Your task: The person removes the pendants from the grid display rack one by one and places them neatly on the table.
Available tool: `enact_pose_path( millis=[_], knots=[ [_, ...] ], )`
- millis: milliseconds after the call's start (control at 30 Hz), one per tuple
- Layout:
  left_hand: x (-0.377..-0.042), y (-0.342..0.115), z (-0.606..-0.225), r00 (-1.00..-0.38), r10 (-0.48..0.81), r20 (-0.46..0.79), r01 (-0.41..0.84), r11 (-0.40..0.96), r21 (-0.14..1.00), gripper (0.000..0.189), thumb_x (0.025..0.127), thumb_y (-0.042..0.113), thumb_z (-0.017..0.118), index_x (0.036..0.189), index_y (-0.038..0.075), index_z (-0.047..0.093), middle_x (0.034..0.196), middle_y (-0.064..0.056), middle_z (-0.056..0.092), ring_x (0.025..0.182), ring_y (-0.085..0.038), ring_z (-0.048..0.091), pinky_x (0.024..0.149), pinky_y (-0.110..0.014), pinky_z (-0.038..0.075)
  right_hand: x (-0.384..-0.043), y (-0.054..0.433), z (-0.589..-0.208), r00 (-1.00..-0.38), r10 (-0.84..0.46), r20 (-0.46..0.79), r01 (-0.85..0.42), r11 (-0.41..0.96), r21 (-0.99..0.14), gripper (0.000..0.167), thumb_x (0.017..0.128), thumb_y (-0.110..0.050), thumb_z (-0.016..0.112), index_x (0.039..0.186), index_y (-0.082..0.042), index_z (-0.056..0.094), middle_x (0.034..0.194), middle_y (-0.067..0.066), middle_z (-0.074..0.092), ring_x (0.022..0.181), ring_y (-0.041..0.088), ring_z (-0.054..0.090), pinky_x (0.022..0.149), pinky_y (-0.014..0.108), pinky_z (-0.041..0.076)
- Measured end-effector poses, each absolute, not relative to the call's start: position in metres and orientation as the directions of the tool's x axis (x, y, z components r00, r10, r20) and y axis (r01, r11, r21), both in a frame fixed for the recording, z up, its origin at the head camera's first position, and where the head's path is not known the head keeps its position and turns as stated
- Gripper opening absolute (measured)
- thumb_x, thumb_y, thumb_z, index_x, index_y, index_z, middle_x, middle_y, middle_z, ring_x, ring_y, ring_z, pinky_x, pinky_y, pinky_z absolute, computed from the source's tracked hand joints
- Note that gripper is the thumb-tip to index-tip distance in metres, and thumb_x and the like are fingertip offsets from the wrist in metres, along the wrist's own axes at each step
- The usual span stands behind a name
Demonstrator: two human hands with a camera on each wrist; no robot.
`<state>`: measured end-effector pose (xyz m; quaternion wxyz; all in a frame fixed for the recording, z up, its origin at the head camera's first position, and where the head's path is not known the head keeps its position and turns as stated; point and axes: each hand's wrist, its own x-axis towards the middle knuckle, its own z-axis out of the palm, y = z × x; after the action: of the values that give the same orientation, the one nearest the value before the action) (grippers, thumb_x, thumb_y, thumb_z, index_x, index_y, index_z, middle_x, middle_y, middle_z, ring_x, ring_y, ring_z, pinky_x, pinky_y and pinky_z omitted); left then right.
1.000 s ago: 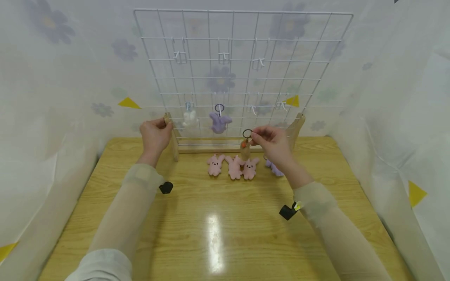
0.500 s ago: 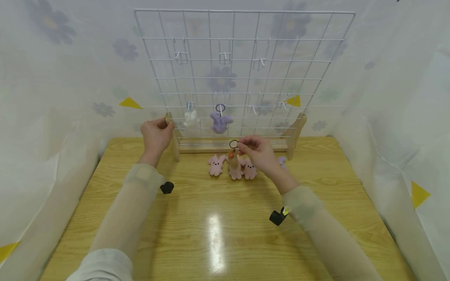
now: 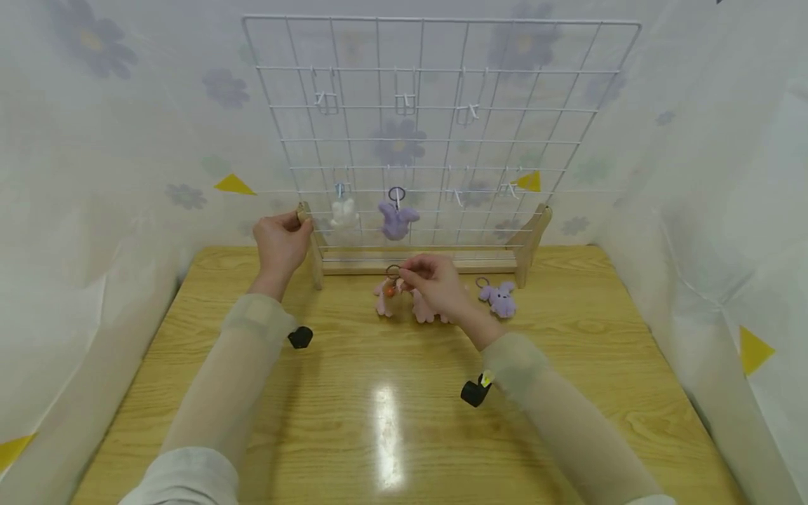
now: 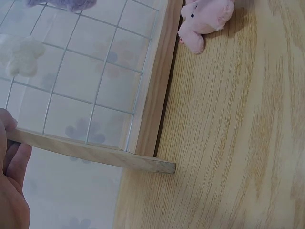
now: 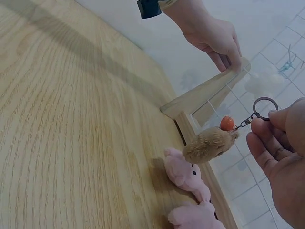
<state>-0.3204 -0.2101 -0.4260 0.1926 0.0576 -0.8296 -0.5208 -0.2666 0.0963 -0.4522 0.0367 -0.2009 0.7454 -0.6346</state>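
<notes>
My left hand (image 3: pixel 280 242) grips the top of the left wooden upright (image 3: pixel 314 259) of a white wire grid rack (image 3: pixel 422 69). Between thumb and fingers, my right hand (image 3: pixel 438 284) pinches the metal ring (image 5: pixel 265 108) of a brown plush keychain. Its fuzzy body (image 5: pixel 207 144) and orange bell (image 5: pixel 227 123) dangle above the table, in front of a pink plush keychain (image 3: pixel 382 303). More pink plush (image 3: pixel 424 310) lies partly hidden under my right hand. To the right lies a purple plush keychain (image 3: pixel 501 300) with its ring.
A white plush keychain (image 3: pixel 344 212) and a purple one (image 3: pixel 396 219) hang from the rack's lower hooks. Other hooks (image 3: pixel 468 112) on the grid hold nothing. The rack's wooden base bar (image 3: pixel 360 267) stands at the back of the wooden table (image 3: pixel 328 421).
My right hand has moved left and slightly down with the brown plush keychain, past the pink plushes. The purple plush on the table now shows fully. My left hand stays on the upright.
</notes>
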Motion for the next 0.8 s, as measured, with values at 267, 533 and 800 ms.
enact_pose_path(
  millis=[267, 533, 800],
  knots=[
    [-0.319, -0.21, -0.425, -0.922, -0.292, 0.255, 0.104, 0.448, 0.888, 0.027, 0.101, 0.016, 0.072, 0.12, -0.002, 0.078, 0.107, -0.02, 0.078, 0.096, -0.027, 0.075, 0.079, -0.032, 0.06, -0.262, 0.077, -0.456, -0.929, -0.344, 0.136, -0.206, 0.175, -0.963, 0.014, 0.103, -0.001, 0.067, 0.112, 0.01, 0.072, 0.101, 0.017, 0.076, 0.088, 0.03, 0.075, 0.085, 0.052, 0.06],
    [-0.319, -0.209, -0.426, -0.927, -0.29, 0.239, 0.095, 0.433, 0.896, 0.028, 0.102, 0.017, 0.071, 0.122, -0.002, 0.077, 0.109, -0.02, 0.077, 0.097, -0.026, 0.075, 0.079, -0.032, 0.06, -0.261, 0.059, -0.461, -0.911, -0.384, 0.147, -0.214, 0.136, -0.967, 0.015, 0.102, 0.002, 0.067, 0.111, 0.013, 0.071, 0.095, 0.018, 0.076, 0.084, 0.027, 0.074, 0.08, 0.051, 0.062],
    [-0.32, -0.211, -0.427, -0.921, -0.292, 0.256, 0.101, 0.457, 0.884, 0.027, 0.102, 0.018, 0.071, 0.119, -0.001, 0.079, 0.106, -0.019, 0.078, 0.093, -0.025, 0.075, 0.075, -0.028, 0.058, -0.256, 0.043, -0.466, -0.908, -0.409, 0.094, -0.156, 0.123, -0.98, 0.014, 0.104, -0.006, 0.069, 0.111, 0.005, 0.072, 0.095, 0.014, 0.076, 0.086, 0.031, 0.074, 0.065, 0.031, 0.059]
  ],
)
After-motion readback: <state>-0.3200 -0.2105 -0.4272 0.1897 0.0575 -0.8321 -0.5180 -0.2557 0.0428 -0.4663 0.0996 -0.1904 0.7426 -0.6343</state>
